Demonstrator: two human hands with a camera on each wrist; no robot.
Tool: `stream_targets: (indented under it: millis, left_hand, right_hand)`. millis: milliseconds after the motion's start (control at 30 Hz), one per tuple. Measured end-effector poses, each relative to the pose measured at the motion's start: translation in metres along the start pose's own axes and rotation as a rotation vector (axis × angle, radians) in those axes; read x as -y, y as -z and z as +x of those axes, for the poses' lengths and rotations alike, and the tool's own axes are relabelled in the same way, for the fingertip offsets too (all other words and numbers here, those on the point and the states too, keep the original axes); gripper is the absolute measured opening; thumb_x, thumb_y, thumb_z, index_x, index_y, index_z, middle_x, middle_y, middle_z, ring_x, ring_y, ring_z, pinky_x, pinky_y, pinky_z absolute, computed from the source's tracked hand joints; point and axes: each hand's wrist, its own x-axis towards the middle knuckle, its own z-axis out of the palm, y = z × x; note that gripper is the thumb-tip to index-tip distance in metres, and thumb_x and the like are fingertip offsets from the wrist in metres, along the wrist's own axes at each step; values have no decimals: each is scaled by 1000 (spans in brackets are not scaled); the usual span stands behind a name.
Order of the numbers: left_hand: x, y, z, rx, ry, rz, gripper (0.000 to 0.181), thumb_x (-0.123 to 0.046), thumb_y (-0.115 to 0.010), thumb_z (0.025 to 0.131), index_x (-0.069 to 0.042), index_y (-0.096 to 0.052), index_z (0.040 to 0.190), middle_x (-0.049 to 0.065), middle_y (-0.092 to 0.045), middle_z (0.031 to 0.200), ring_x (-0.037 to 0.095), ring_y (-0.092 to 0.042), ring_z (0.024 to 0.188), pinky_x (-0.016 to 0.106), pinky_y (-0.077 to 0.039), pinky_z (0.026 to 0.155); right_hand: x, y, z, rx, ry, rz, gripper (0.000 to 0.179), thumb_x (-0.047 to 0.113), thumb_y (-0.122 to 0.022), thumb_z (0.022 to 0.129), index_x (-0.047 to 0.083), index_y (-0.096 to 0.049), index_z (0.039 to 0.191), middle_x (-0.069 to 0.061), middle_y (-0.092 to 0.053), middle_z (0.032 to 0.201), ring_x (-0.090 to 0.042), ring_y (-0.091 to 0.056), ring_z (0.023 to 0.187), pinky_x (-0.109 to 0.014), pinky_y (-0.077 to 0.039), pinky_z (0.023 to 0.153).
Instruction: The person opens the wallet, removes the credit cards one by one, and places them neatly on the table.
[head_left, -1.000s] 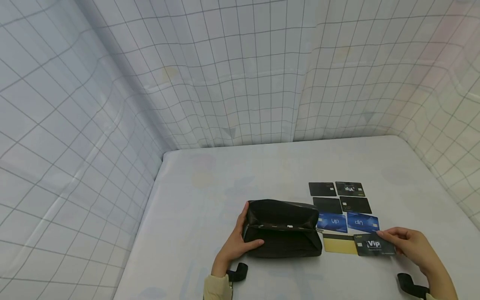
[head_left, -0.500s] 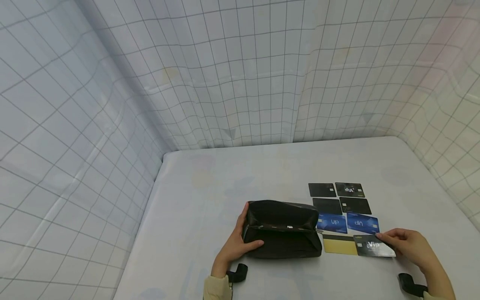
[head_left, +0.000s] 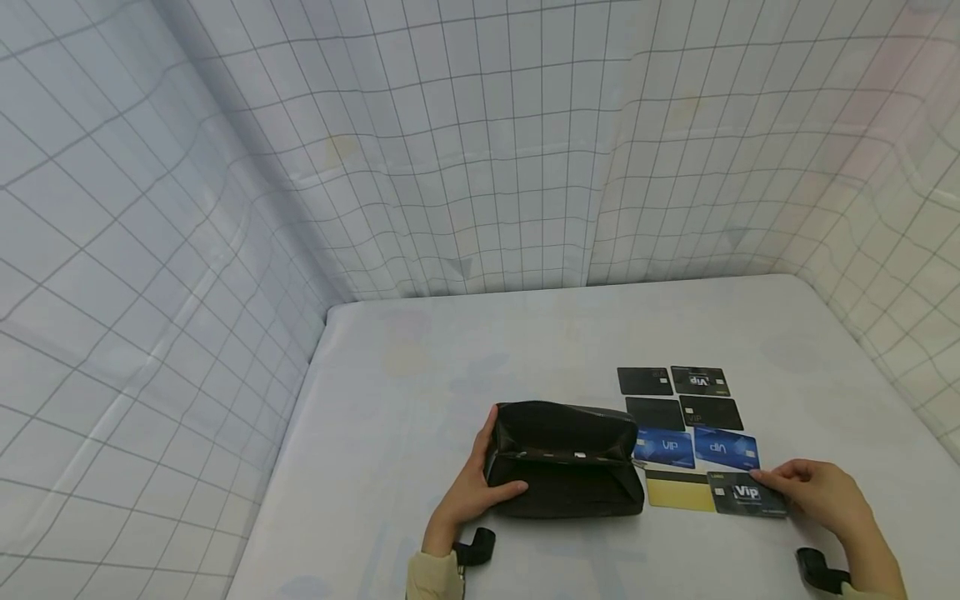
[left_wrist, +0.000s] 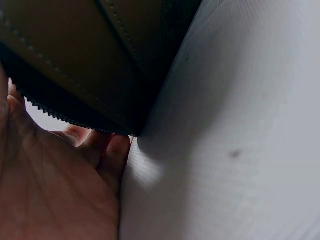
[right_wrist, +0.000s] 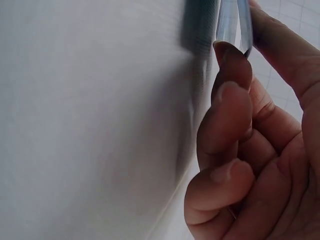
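A black zip wallet stands gaping at the top on the table's near side. My left hand grips its left end, thumb across the front. In the left wrist view the stitched wallet and its zipper teeth lie against the fingers of my left hand. On the right, my right hand pinches the right edge of a black Vip card between thumb and index finger. Close up in the right wrist view, a card is seen edge-on between the fingertips of my right hand.
A gold card lies just left of the Vip card. Two blue cards and several black cards form rows behind. The wallet's right end meets the nearest cards. Gridded white curtains surround the white table.
The Vip card has tilted slightly in my right hand, its glare coming and going, and my right hand has shifted a little left. My left hand and the wallet stay put.
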Motion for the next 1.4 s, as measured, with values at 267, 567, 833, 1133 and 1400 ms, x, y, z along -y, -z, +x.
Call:
stream_targets:
  millis: [267, 567, 833, 1133, 1400]
  left_hand:
    - [-3, 0, -1, 0, 14, 5, 103, -13, -75, 83, -18, 0, 155, 5, 0, 157, 24, -3, 142, 58, -14, 107]
    - [20, -5, 2, -36, -25, 40, 107, -12, -77, 81, -22, -1, 155, 3, -2, 158, 29, -7, 142, 64, -18, 103]
    - [41, -5, 3, -39, -20, 28, 107, -25, -78, 81, -33, -1, 154, -7, -1, 158, 23, -6, 142, 61, -17, 104]
    - [40, -5, 3, -43, -25, 38, 107, -26, -78, 81, -33, 0, 154, -5, -2, 158, 26, -7, 142, 63, -18, 103]
    - [39, -6, 3, -44, -5, 36, 107, -22, -79, 80, -34, -1, 153, -7, -2, 157, 22, -5, 142, 61, -17, 105]
  right_hand:
    - [1, -1, -1, -12, -32, -17, 65, 59, -71, 75, -5, -66, 83, -6, -54, 70, -25, -47, 72, -33, -35, 57]
    - [1, -2, 0, -36, -79, -36, 65, 62, -73, 71, -2, -66, 80, -6, -53, 70, -25, -46, 71, -36, -32, 58]
    - [-1, -3, 4, -56, -104, -54, 68, 65, -73, 67, -1, -65, 80, -7, -53, 70, -25, -46, 71, -36, -33, 57]
    - [3, -4, 0, -75, -103, -45, 60, 57, -77, 69, -1, -62, 77, -8, -52, 69, -25, -46, 69, -34, -33, 56]
    - [5, -5, -1, -106, -84, -43, 54, 49, -79, 72, 0, -58, 76, -7, -49, 67, -24, -45, 66, -33, -32, 55]
